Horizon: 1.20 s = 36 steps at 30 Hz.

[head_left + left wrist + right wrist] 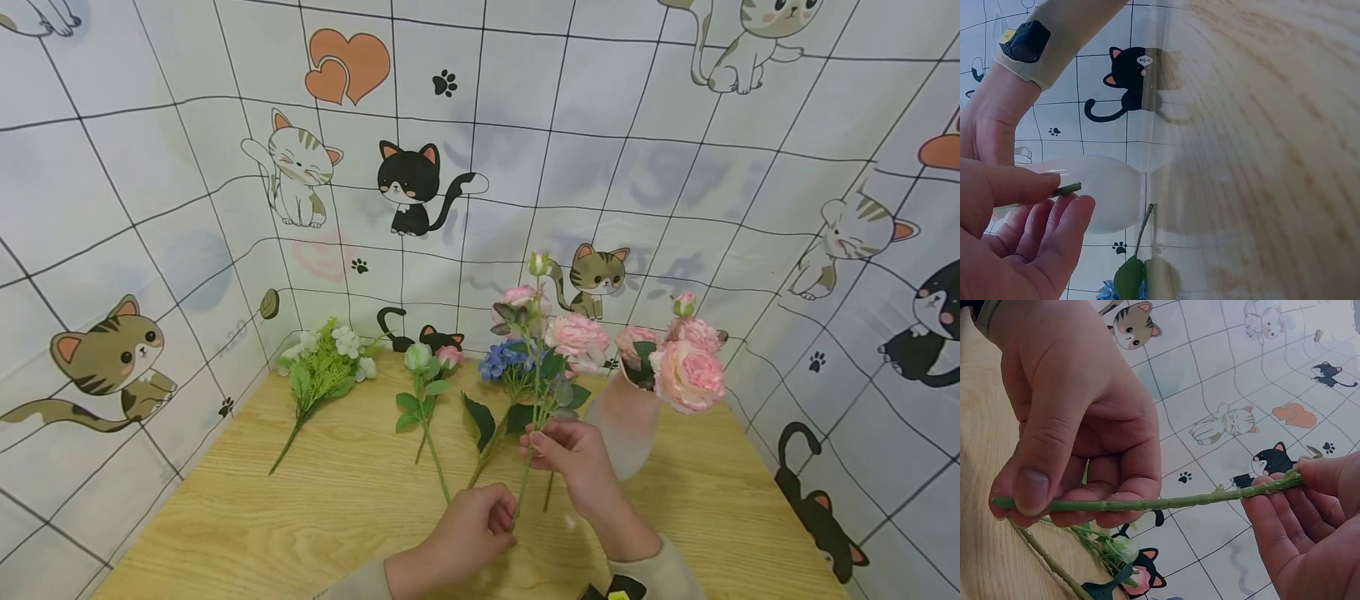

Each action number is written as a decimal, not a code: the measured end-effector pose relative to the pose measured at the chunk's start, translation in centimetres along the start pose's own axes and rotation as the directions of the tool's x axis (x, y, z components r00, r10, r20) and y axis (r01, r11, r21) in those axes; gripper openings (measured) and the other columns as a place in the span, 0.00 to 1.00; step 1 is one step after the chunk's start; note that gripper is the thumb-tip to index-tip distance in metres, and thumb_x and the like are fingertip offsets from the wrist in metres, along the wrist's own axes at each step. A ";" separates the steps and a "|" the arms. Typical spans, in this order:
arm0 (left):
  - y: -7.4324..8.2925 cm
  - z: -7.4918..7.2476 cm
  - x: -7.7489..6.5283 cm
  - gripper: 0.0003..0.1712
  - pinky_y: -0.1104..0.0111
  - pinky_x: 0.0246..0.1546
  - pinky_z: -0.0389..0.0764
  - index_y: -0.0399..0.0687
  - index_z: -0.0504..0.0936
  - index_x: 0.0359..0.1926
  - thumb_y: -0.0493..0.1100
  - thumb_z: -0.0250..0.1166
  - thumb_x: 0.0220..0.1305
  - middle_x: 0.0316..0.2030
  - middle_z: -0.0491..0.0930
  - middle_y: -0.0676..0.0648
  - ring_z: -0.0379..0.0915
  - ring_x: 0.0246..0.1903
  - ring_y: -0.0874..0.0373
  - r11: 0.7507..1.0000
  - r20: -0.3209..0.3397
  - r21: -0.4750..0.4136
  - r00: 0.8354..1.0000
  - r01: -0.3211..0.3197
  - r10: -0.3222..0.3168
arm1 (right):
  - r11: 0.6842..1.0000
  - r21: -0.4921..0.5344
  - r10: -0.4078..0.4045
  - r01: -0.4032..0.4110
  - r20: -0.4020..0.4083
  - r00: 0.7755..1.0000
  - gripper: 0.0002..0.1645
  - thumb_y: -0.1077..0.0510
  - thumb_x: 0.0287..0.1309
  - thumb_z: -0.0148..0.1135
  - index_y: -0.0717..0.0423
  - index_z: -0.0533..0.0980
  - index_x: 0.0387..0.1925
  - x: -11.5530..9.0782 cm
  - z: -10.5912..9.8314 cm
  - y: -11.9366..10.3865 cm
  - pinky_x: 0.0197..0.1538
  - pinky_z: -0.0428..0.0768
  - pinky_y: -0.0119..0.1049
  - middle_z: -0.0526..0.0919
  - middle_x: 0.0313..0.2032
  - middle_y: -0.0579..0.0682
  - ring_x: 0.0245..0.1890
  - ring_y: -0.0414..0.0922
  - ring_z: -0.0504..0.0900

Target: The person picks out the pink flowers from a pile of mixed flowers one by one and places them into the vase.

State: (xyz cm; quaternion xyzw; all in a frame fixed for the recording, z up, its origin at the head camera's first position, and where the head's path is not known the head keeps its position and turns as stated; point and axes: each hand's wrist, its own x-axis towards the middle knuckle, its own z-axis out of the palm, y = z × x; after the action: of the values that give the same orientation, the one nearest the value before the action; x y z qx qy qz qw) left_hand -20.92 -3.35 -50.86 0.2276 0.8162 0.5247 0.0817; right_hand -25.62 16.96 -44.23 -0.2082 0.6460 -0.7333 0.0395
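Both hands hold one long-stemmed pink flower upright over the table; its bud (538, 264) and full pink bloom (576, 337) stand above the right hand. My left hand (472, 527) pinches the lower end of the green stem (1188, 500) between thumb and fingers, the cut tip poking just past them in the left wrist view. Higher up, my right hand (576, 458) grips the same stem with thumb and fingertips. To the right stands a frosted pinkish-white vase (626, 429) with pink flowers (688, 375) of the same look leaning out of its mouth.
On the wooden table (315, 533) lie a green and white spray (322, 375) at left, a stem with a pale green rose (418, 357) and a pink bud (449, 357), and a blue flower (506, 362) behind the hands. Cat-printed sheeting (525, 167) encloses the sides and back.
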 end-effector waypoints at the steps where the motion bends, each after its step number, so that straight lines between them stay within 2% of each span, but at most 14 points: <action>1: 0.0 0.0 0.0 0.14 0.78 0.37 0.82 0.45 0.82 0.40 0.30 0.77 0.58 0.32 0.81 0.58 0.77 0.32 0.73 1.000 0.001 -0.006 1.000 0.000 0.000 | 1.000 -0.007 -0.002 0.002 -0.008 1.000 0.17 0.69 0.75 0.59 0.47 0.82 0.32 -0.1 0.0 -0.1 0.41 0.90 0.32 0.92 0.38 0.38 0.38 0.36 0.92; 4: -0.1 0.0 0.1 0.14 0.78 0.37 0.82 0.46 0.82 0.39 0.30 0.77 0.57 0.32 0.81 0.58 0.77 0.31 0.73 1.000 -0.001 -0.013 1.000 -0.012 0.012 | 1.000 -0.030 -0.007 0.006 -0.034 0.999 0.14 0.69 0.74 0.60 0.53 0.84 0.33 -0.2 0.1 -0.5 0.40 0.90 0.33 0.91 0.38 0.39 0.37 0.36 0.92; 7: 0.0 0.0 0.0 0.14 0.78 0.37 0.82 0.47 0.82 0.39 0.30 0.78 0.57 0.32 0.82 0.58 0.78 0.31 0.74 1.000 -0.003 -0.014 1.000 -0.019 0.019 | 0.998 -0.066 -0.025 0.020 -0.066 0.997 0.09 0.70 0.74 0.60 0.67 0.83 0.35 -0.3 0.1 -0.9 0.40 0.90 0.33 0.91 0.38 0.39 0.37 0.37 0.92; 10: 0.1 0.0 0.0 0.14 0.78 0.37 0.82 0.46 0.83 0.40 0.32 0.78 0.58 0.33 0.83 0.55 0.78 0.31 0.74 1.000 -0.009 -0.006 1.000 -0.025 0.025 | 0.992 -0.120 -0.044 0.031 -0.107 0.993 0.12 0.70 0.73 0.61 0.81 0.79 0.37 -0.5 0.2 -1.3 0.40 0.90 0.33 0.92 0.37 0.38 0.37 0.38 0.92; 13: 0.2 -0.2 0.1 0.14 0.78 0.37 0.83 0.44 0.83 0.41 0.32 0.78 0.57 0.33 0.85 0.51 0.78 0.31 0.74 0.999 -0.013 0.010 0.999 -0.038 0.038 | 0.985 -0.171 -0.063 0.038 -0.142 0.988 0.15 0.69 0.72 0.62 0.86 0.77 0.38 -0.7 0.2 -1.9 0.40 0.90 0.33 0.92 0.36 0.37 0.36 0.38 0.92; 18: 0.4 -0.8 1.0 0.17 0.77 0.38 0.83 0.44 0.82 0.42 0.32 0.80 0.55 0.36 0.85 0.44 0.80 0.32 0.72 0.997 -0.014 0.057 0.998 -0.057 0.057 | 0.964 -0.248 -0.141 0.095 -0.175 0.974 0.11 0.72 0.70 0.63 0.83 0.79 0.36 -1.0 0.2 -2.9 0.38 0.89 0.30 0.92 0.33 0.35 0.34 0.37 0.92; 22: 0.3 -1.2 1.9 0.17 0.75 0.38 0.83 0.45 0.83 0.43 0.33 0.81 0.55 0.37 0.85 0.44 0.82 0.33 0.69 0.996 -0.008 0.078 0.999 -0.034 0.035 | 0.939 -0.321 -0.202 0.126 -0.213 0.956 0.08 0.73 0.68 0.65 0.78 0.82 0.33 -1.2 0.0 -3.4 0.36 0.88 0.30 0.91 0.30 0.36 0.32 0.36 0.91; 28: -0.1 -1.8 3.6 0.17 0.73 0.38 0.83 0.49 0.83 0.43 0.35 0.81 0.56 0.40 0.85 0.43 0.81 0.34 0.68 0.995 -0.009 0.093 1.000 0.019 -0.018 | 0.885 -0.435 -0.304 0.164 -0.275 0.912 0.06 0.73 0.65 0.68 0.72 0.85 0.30 -1.1 -0.5 -3.9 0.33 0.87 0.29 0.90 0.28 0.39 0.28 0.34 0.89; 32: -0.1 -1.9 5.1 0.17 0.71 0.40 0.84 0.52 0.82 0.43 0.36 0.80 0.58 0.42 0.85 0.43 0.81 0.35 0.67 0.995 -0.025 0.098 1.000 0.008 -0.005 | 0.854 -0.484 -0.369 0.192 -0.302 0.879 0.05 0.75 0.61 0.69 0.70 0.86 0.29 -1.5 -0.8 -4.7 0.32 0.86 0.27 0.89 0.27 0.38 0.27 0.33 0.88; 35: 0.1 -1.8 6.1 0.17 0.70 0.41 0.84 0.53 0.82 0.43 0.37 0.80 0.59 0.42 0.84 0.45 0.81 0.37 0.65 0.995 -0.034 0.095 0.999 0.000 0.003 | 0.853 -0.487 -0.382 0.189 -0.334 0.862 0.04 0.75 0.60 0.71 0.71 0.86 0.29 -1.9 -0.7 -5.6 0.34 0.87 0.27 0.89 0.28 0.35 0.30 0.31 0.89; 36: 0.1 -1.8 6.4 0.17 0.70 0.41 0.84 0.54 0.82 0.43 0.37 0.80 0.59 0.42 0.84 0.46 0.82 0.38 0.65 0.996 -0.035 0.095 0.999 -0.001 0.004 | 0.842 -0.507 -0.395 0.187 -0.343 0.852 0.03 0.75 0.59 0.72 0.70 0.86 0.29 -2.1 -0.6 -5.9 0.35 0.87 0.27 0.89 0.28 0.34 0.30 0.30 0.89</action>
State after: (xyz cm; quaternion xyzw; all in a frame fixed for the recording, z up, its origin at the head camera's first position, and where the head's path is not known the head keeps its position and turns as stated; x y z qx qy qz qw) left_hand -27.21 -1.81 -49.29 0.2230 0.8412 0.4895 0.0557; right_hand -22.73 19.18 -39.08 -0.1411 0.7511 -0.5857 -0.2701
